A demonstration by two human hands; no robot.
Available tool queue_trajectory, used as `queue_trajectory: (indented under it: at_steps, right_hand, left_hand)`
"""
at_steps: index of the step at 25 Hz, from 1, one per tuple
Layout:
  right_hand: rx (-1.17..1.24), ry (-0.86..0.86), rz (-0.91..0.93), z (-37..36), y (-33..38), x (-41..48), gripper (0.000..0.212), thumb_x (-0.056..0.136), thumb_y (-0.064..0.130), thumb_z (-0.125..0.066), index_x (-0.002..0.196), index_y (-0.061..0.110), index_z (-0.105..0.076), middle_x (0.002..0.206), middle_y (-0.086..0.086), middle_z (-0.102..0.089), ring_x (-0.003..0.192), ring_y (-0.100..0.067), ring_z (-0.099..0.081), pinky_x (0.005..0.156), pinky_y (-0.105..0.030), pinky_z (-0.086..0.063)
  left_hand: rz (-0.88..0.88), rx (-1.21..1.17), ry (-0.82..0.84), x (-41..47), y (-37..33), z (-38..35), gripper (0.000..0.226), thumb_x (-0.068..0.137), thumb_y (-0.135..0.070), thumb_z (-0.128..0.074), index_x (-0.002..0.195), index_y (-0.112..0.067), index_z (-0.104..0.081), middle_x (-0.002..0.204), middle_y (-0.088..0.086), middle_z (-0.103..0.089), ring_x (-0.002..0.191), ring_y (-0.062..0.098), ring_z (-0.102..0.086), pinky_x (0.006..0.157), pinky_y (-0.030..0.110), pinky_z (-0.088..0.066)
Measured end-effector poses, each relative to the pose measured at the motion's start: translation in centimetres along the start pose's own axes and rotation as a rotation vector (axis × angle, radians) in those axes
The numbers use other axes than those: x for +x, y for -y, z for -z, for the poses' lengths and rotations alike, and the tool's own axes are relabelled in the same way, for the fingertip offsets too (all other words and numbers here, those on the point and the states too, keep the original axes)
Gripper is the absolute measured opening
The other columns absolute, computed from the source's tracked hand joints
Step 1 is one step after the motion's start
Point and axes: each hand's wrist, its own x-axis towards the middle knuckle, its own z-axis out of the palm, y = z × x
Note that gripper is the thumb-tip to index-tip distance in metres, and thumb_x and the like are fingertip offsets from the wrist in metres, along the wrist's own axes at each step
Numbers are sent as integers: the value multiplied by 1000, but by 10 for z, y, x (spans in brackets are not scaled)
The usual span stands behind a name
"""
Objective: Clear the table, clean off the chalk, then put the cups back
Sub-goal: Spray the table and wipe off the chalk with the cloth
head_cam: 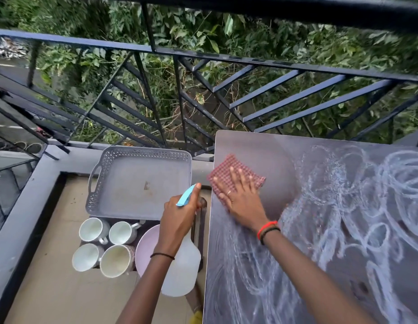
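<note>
**Wiping under way; cups parked off the table**

I find the right hand [240, 197] flat on the red checked cloth [226, 169], fingers straight and spread, pressing it down by the left edge of the table [257, 143]. The left hand [180, 220] curls round the neck of the spray bottle [182, 272], forefinger on the trigger, off the table's edge. Chalk [343, 206] covers most of the top. One patch beside the cloth is wiped.

Four cups [93, 229] stand left of the table, beside a grey tray [137, 181] and a pink plate [144, 249].

In my judgement the cloth is limp and is best driven under a flat palm. The cups look ceramic and breakable, so I would take each by its handle.
</note>
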Motion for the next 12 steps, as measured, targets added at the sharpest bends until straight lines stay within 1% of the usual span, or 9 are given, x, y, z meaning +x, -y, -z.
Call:
queue_trajectory:
  at_steps: [1, 3, 6, 9, 11, 12]
  right_hand:
    - [-1, -20, 40, -7, 3, -19, 50, 99, 47, -16, 148, 46, -5, 159, -12, -5, 146, -35, -3, 117, -54, -3]
    - [-10, -49, 89, -17, -5, -56, 50, 99, 44, -20, 148, 45, -9, 159, -13, -11, 146, -34, -9, 114, -53, -9]
    - [-38, -81, 67, -19, -51, -92, 49, 100, 47, -15, 148, 46, -9, 159, -11, -12, 146, -32, -12, 113, -51, -11]
    - [-49, -71, -15, -11, -90, -81, 49, 98, 51, -13, 147, 48, -7, 159, -10, -15, 145, -33, -17, 116, -51, -14]
    - [-33, -55, -75, -5, -91, -58, 52, 95, 52, -13, 146, 47, -6, 158, -10, -16, 145, -35, -17, 114, -54, -14]
    - [-16, -44, -93, -2, -84, -47, 52, 94, 52, -12, 146, 47, -6, 159, -10, -14, 145, -35, -14, 114, -54, -12]
  left_hand:
    - [-1, 1, -5, -2, -2, -2, 62, 91, -61, -51, 41, -26, -59, 54, -2, -63, 69, 26, -66, 75, 51, -57]
    - [-7, 1, -16, -9, -6, -6, 61, 92, -59, -51, 41, -26, -57, 47, -6, -58, 63, 25, -63, 73, 50, -56]
    - [-3, 2, -32, -22, -9, -13, 62, 93, -56, -53, 39, -26, -56, 43, -8, -55, 61, 25, -62, 75, 45, -54]
    - [35, -7, -43, -43, -7, -21, 62, 91, -59, -53, 39, -25, -55, 44, -7, -56, 60, 22, -62, 75, 42, -52]
    - [50, 0, -54, -61, -3, -26, 63, 91, -62, -52, 39, -26, -55, 47, -7, -60, 61, 21, -62, 74, 42, -53]
    - [56, 0, -56, -69, 1, -29, 63, 90, -63, -51, 40, -26, -55, 51, -6, -63, 63, 21, -65, 75, 43, -53]
